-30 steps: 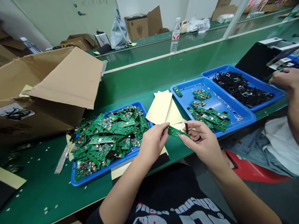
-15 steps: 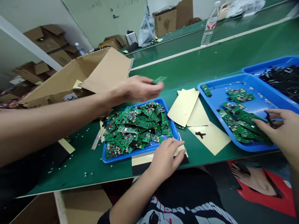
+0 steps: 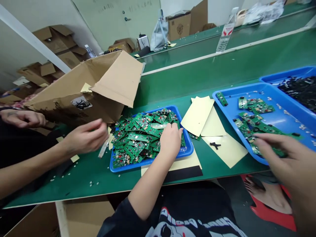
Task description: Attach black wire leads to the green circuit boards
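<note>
My left hand [image 3: 171,140] is at the right side of a heap of green circuit boards [image 3: 138,133] in a blue tray [image 3: 123,168]. Its fingers are curled down onto a circuit board; their tips are partly hidden. My right hand [image 3: 283,158], blurred, is over the front edge of a larger blue tray [image 3: 229,131]. Its thumb and forefinger stand apart above more circuit boards [image 3: 261,126], and nothing shows between them. On a cream sheet [image 3: 229,153] between the trays lies a small black plastic piece [image 3: 215,145].
A co-worker's hand [image 3: 86,136] hovers left of the heaped tray; another hand [image 3: 24,118] is farther left. An open cardboard box [image 3: 98,108] stands behind it. Black parts [image 3: 298,90] fill a tray at far right. A water bottle [image 3: 225,33] stands on the back ledge.
My left hand has moved from the tray's front edge onto the boards. My right hand has come nearer its tray's front edge. The co-worker's hand has drawn back left, without the board it held.
</note>
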`<state>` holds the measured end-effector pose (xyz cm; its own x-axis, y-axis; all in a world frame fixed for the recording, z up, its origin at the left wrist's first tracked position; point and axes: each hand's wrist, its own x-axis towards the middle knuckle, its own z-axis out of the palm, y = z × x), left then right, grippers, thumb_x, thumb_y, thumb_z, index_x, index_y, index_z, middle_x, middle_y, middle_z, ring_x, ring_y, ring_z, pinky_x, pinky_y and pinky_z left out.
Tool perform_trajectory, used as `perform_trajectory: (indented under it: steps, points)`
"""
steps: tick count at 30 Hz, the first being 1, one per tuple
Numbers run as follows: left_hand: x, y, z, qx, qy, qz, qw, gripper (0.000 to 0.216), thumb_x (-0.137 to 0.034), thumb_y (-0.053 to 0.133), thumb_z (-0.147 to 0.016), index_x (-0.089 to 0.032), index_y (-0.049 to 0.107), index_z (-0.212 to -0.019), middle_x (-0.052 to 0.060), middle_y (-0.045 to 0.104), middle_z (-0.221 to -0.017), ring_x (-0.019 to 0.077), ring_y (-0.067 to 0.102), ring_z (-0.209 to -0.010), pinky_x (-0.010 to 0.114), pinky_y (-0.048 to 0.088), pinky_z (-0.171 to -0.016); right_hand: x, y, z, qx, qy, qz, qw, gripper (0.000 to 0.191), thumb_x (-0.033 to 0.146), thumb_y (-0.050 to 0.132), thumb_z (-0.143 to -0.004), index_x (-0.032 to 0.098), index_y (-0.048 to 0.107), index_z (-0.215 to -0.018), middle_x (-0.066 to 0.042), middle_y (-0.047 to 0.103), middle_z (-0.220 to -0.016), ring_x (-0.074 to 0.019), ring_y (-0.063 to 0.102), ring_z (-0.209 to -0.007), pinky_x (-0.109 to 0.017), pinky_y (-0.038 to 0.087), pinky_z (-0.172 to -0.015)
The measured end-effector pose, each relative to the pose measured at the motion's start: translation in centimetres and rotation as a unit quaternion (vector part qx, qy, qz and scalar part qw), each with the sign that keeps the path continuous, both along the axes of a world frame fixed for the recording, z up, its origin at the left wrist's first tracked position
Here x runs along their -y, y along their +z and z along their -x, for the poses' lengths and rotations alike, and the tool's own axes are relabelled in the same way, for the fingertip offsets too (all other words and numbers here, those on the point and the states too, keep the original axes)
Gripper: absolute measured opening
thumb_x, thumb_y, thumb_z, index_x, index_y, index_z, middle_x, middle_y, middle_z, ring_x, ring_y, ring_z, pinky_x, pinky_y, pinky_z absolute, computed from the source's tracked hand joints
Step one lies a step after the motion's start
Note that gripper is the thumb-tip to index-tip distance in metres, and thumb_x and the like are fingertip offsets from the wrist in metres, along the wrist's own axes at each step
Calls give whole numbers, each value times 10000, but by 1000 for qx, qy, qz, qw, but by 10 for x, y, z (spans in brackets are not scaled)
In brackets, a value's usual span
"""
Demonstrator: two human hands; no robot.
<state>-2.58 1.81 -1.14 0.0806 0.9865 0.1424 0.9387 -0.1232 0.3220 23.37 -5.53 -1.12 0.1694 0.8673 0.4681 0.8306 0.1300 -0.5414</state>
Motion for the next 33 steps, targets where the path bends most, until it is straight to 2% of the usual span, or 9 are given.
perform_trajectory:
  steps: [6,9,10,12,15,17,19,23,33]
  points:
    - [7,4,10,61,-3,0,998,258,-107,511,-888,-123,564,-1140,117,618,-987,227,627,-912,353,528,-797,-9,-10,60,-52,158,-25,986,137,284,507,-890,229,632,-901,-46,716,-857,-205,684,-793,-312,536,-681]
    - [27,7,24,244,18,35,969,381,-170,517,-893,-125,493,-1270,95,600,-960,186,630,-789,335,558,-718,-11,-11,78,-112,178,-18,977,129,247,514,-894,219,634,-934,-49,711,-883,-191,681,-815,-295,546,-713]
    - [34,8,28,352,25,72,933,395,-205,534,-886,-131,498,-1272,79,594,-932,160,620,-713,316,562,-667,-11,-10,83,-130,186,-14,974,129,241,515,-896,218,634,-939,-48,709,-876,-186,680,-794,-290,549,-705]
    - [49,11,33,552,23,173,815,415,-280,623,-833,-136,555,-1216,45,590,-863,111,585,-604,266,548,-589,-11,-7,94,-154,206,-5,966,130,232,513,-899,215,635,-942,-42,705,-852,-173,674,-738,-283,552,-676]
    - [65,16,32,712,1,294,638,451,-334,758,-724,-142,636,-1113,5,583,-746,58,526,-532,177,486,-518,-11,-4,110,-182,237,2,954,138,207,509,-903,211,633,-964,-41,698,-846,-166,665,-726,-280,552,-666]
    - [72,17,28,760,-18,330,559,426,-327,791,-696,-144,669,-1061,-11,563,-669,39,493,-501,143,442,-491,-11,-3,119,-193,249,4,949,156,189,499,-909,216,634,-981,-41,691,-851,-167,660,-747,-288,550,-680]
    - [75,17,25,786,-33,342,514,378,-316,801,-690,-144,692,-1008,-17,544,-614,38,483,-492,133,417,-481,-11,-4,126,-199,259,5,945,168,174,491,-915,223,636,-984,-36,686,-844,-167,654,-744,-294,547,-684]
    - [79,17,26,796,-27,342,498,357,-308,800,-698,-158,704,-1007,-7,561,-628,42,494,-511,141,405,-496,-12,-7,134,-191,271,-16,943,183,127,498,-907,221,631,-989,-29,683,-838,-163,643,-748,-288,536,-692]
    - [80,21,31,757,-12,325,566,573,-312,803,-688,-203,618,-1220,-13,564,-714,63,539,-531,183,419,-494,-13,-10,141,-80,266,-71,958,259,70,449,-898,174,677,-961,-63,591,-746,-169,585,-669,-276,497,-591]
